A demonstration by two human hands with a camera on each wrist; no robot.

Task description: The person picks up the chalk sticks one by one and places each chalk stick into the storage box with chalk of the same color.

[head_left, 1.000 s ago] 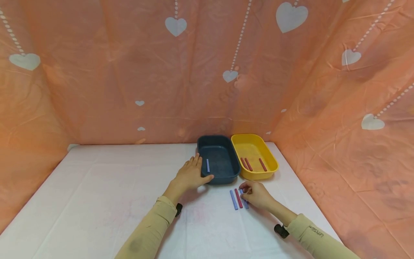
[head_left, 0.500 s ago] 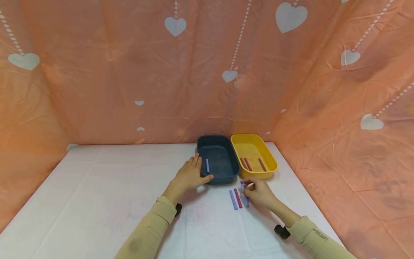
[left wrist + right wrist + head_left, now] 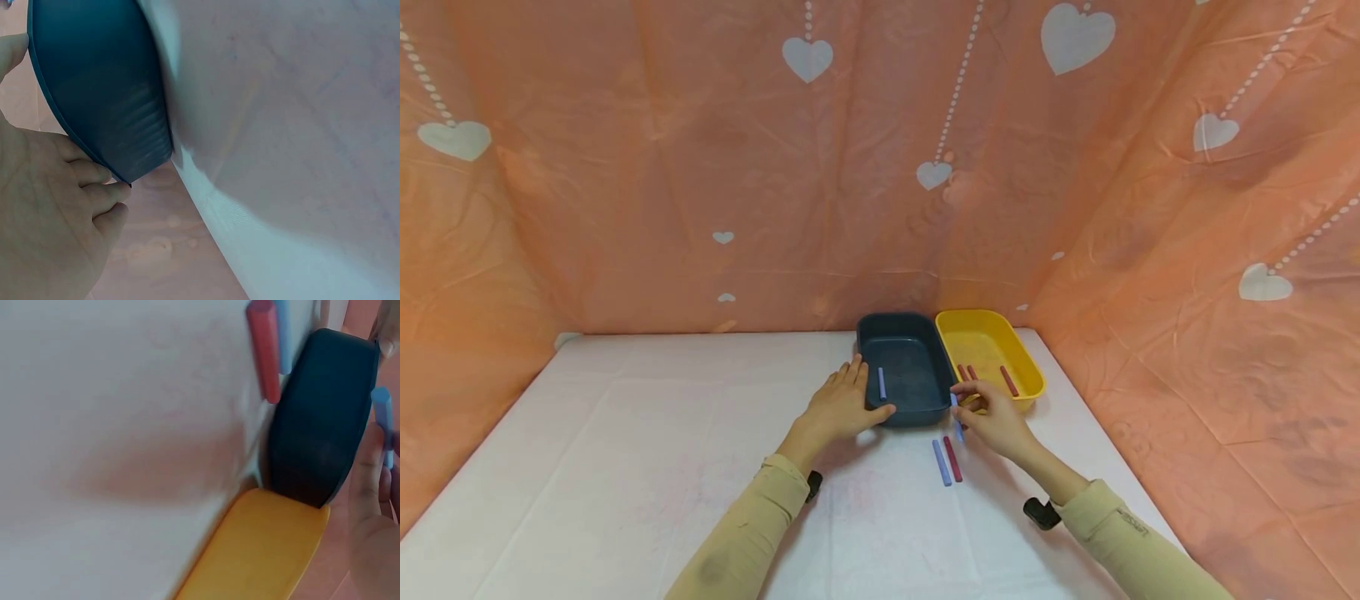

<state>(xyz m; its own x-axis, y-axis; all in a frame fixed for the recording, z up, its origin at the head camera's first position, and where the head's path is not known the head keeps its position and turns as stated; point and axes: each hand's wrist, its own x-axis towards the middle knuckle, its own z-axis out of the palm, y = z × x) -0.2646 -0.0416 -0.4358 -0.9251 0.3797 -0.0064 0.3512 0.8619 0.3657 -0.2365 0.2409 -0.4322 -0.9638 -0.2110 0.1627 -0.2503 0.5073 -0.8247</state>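
Observation:
My right hand [image 3: 996, 423] pinches a blue chalk stick [image 3: 382, 405] between thumb and fingers. In the head view it hangs by the near right corner of the dark blue tray [image 3: 917, 417]. My left hand [image 3: 837, 407] rests on that tray's left rim, fingers straight and spread, thumb at the near corner. One blue chalk stick [image 3: 882, 384] lies inside the dark blue tray. On the table, side by side, lie another blue chalk stick [image 3: 942, 463] and a red chalk stick [image 3: 952, 459].
A yellow tray [image 3: 1030, 367] stands against the dark one's right side. It holds 3 red chalk sticks, two of them partly hidden by my right hand; one red chalk stick [image 3: 1009, 381] shows whole. An orange curtain [image 3: 775, 167] with hearts encloses the white table [image 3: 625, 450].
My right hand has lifted the rightmost blue chalk stick from the table and carried it forward and slightly left toward the dark blue tray. The left hand has stayed put.

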